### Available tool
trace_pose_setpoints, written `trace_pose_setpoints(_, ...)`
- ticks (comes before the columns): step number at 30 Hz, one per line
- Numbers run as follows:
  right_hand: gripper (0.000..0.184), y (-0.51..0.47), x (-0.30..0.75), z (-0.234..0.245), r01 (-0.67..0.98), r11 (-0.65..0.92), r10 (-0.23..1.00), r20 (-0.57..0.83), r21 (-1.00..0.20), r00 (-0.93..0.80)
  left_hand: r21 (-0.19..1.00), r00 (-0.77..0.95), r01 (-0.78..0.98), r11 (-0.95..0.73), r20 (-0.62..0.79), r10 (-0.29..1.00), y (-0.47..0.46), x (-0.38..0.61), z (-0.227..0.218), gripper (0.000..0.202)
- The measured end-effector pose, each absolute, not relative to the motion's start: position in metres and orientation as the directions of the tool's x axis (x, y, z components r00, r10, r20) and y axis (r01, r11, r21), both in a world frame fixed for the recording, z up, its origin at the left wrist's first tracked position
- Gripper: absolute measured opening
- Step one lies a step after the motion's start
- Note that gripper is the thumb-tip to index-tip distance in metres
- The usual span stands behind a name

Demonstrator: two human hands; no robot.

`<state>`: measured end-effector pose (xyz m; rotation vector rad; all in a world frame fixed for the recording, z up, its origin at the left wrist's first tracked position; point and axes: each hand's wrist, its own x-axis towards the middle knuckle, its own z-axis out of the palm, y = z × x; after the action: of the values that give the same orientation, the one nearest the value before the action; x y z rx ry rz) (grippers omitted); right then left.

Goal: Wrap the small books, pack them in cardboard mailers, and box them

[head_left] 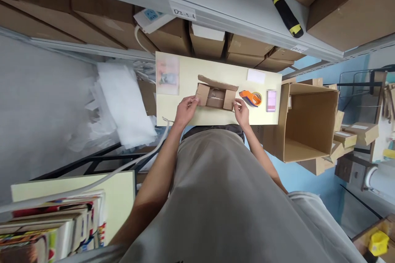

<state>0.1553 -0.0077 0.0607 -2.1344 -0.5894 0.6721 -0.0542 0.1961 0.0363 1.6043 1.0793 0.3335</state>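
Note:
A small brown cardboard box [215,98] sits on the pale yellow tabletop [212,65] in front of me. Its two end flaps are folded inward, its long far flap stands up, and the middle of its inside shows. My left hand [186,111] grips the box's left end, fingertips at the corner. At the opposite end my right hand [242,112] pinches the right near corner. Just right of the box lies an orange tape dispenser [251,98] with a roll of tape. Fingers behind the cardboard are partly hidden.
A phone-like pink-screened item [271,100], a white paper [256,76] and a pink printed sheet [167,74] lie on the table. Right stands a large open carton [310,121]. A shelf with a black-yellow utility knife [286,14] runs above. A white cable [135,160] crosses left.

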Motion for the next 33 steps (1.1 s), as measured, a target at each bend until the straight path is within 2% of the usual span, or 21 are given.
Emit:
trace_pose_setpoints(3, 0.051, 0.007, 0.162, 0.069, 0.462, -0.553, 0.712, -0.105, -0.693, 0.695, 0.872, 0.644, 0.485, -0.067, -0.305, 0.701, 0.195, -0.058, 0.035, 0.027)
trace_pose_setpoints(5, 0.048, 0.021, 0.168, 0.073, 0.576, -0.558, 0.76, -0.089, -0.598, 0.644, 0.851, 0.71, 0.49, -0.192, -0.26, 0.655, 0.194, -0.06, 0.036, 0.04)
trace_pose_setpoints(8, 0.06, 0.044, 0.175, 0.07, 0.609, -0.599, 0.774, -0.18, -0.519, 0.607, 0.815, 0.761, 0.481, -0.323, -0.205, 0.616, 0.192, -0.058, 0.035, 0.056)
trace_pose_setpoints(13, 0.083, 0.067, 0.178, 0.052, 0.547, -0.699, 0.71, -0.356, -0.459, 0.608, 0.802, 0.788, 0.454, -0.387, -0.159, 0.595, 0.19, -0.05, 0.028, 0.047)
trace_pose_setpoints(16, 0.088, 0.072, 0.178, 0.044, 0.499, -0.711, 0.695, -0.38, -0.496, 0.611, 0.779, 0.796, 0.478, -0.407, -0.187, 0.576, 0.188, -0.046, 0.031, 0.04)
trace_pose_setpoints(20, 0.087, 0.069, 0.186, 0.044, 0.439, -0.661, 0.722, -0.356, -0.609, 0.593, 0.708, 0.804, 0.53, -0.467, -0.243, 0.543, 0.182, -0.047, 0.044, 0.033)
trace_pose_setpoints(25, 0.077, 0.041, 0.201, 0.058, 0.401, -0.565, 0.77, -0.285, -0.721, 0.571, 0.651, 0.809, 0.545, -0.528, -0.245, 0.534, 0.177, -0.053, 0.06, 0.039)
trace_pose_setpoints(33, 0.072, -0.005, 0.187, 0.064, 0.279, -0.553, 0.688, -0.242, -0.785, 0.684, 0.668, 0.844, 0.491, -0.56, -0.205, 0.496, 0.172, -0.039, 0.076, 0.048)
